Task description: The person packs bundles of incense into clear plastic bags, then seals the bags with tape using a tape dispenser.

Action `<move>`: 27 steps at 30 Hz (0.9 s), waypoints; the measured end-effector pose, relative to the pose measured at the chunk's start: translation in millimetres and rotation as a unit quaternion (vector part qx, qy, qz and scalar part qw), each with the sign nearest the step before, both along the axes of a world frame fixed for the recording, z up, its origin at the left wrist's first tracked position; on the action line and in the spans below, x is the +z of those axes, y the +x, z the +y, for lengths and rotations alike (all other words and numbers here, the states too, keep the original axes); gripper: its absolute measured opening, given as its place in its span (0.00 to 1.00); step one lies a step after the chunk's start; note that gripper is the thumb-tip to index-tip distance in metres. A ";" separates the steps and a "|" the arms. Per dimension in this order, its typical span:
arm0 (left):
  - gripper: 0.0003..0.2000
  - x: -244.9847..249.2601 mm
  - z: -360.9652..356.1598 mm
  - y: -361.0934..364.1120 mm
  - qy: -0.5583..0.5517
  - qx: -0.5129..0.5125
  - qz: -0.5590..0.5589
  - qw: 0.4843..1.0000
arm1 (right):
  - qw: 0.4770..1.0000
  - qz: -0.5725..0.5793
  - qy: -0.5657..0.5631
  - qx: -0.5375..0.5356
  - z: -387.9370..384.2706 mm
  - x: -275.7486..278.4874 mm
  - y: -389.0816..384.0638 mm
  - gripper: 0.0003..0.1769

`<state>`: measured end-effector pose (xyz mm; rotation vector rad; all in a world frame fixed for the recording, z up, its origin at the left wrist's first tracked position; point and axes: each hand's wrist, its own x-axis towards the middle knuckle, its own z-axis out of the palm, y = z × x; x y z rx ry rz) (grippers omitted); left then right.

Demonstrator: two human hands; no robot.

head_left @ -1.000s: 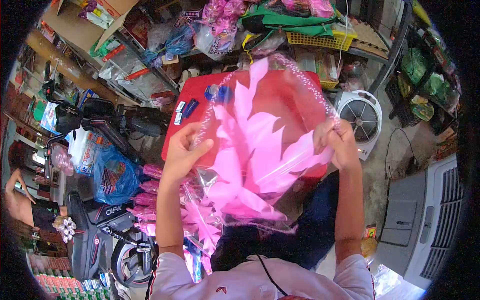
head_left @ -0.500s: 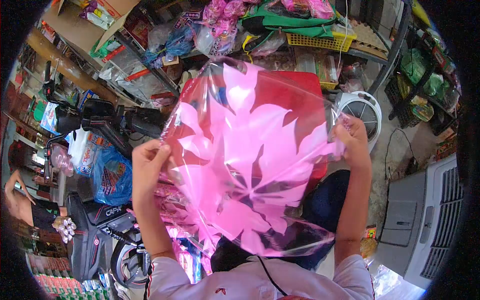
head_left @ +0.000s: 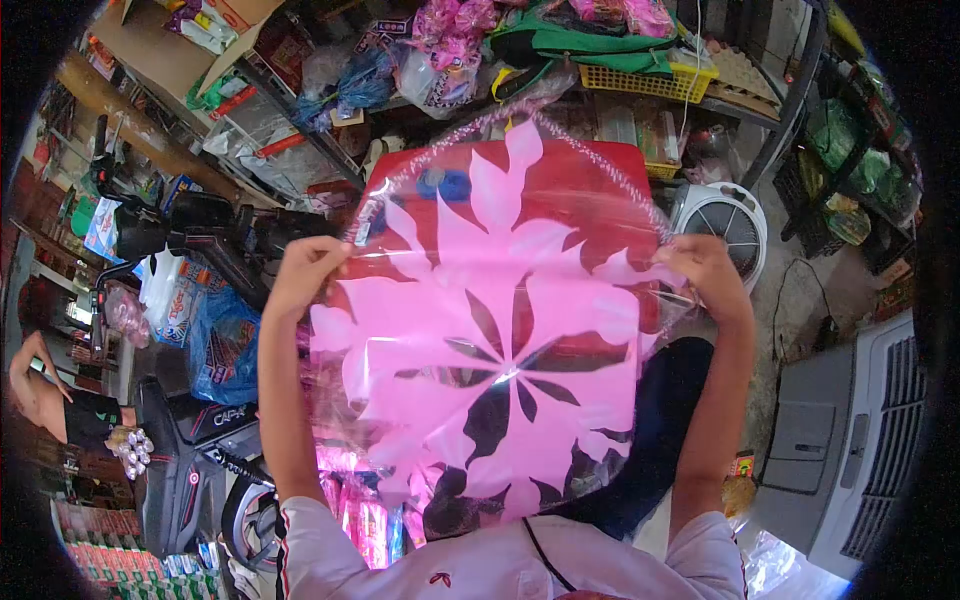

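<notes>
A clear plastic sheet printed with a pink leaf pattern [head_left: 450, 320] is spread out between my two hands, above a red table [head_left: 600, 165]. My left hand [head_left: 312, 265] pinches its left edge, fingers closed. On the opposite side, my right hand [head_left: 708, 268] grips the right edge between thumb and fingers. The sheet's upper corner rises in a peak past the far table edge. Through the clear part, a blue roll-like item [head_left: 445, 184] shows on the table.
A white round fan [head_left: 722, 235] stands right of the table. Shelving at the back holds a yellow basket [head_left: 650, 82] and a green bag [head_left: 590, 45]. To the left are a motorbike [head_left: 190, 420], a blue plastic bag [head_left: 225, 345] and another person's arm [head_left: 35, 385].
The sheet has been pulled flatter and now lies more squarely between my hands. My left hand has moved up, and its upper corner has shifted away from me and right.
</notes>
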<state>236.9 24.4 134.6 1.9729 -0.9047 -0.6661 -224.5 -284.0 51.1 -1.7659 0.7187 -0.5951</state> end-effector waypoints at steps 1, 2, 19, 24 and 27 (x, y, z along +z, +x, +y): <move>0.15 -23.7 -5.9 11.4 0.027 -0.007 -0.018 0.999 | 0.999 0.029 -0.030 0.033 -3.9 -4.5 0.8 0.17; 0.16 -46.3 -8.8 19.4 0.043 -0.025 -0.031 0.998 | 0.997 0.064 0.035 0.034 -1.9 -4.4 3.4 0.20; 0.20 -178.0 -52.7 24.2 0.084 -0.021 -0.266 0.960 | 0.956 0.282 -0.058 0.049 -99.2 -70.6 52.2 0.29; 0.22 -152.6 -73.0 -12.9 0.095 0.003 -0.464 0.881 | 0.951 0.226 -0.202 -0.059 -90.6 -110.5 47.4 0.28; 0.29 -154.6 -99.7 -20.5 0.028 -0.046 -0.504 0.862 | 0.929 0.269 -0.236 -0.092 -67.0 -76.2 51.0 0.30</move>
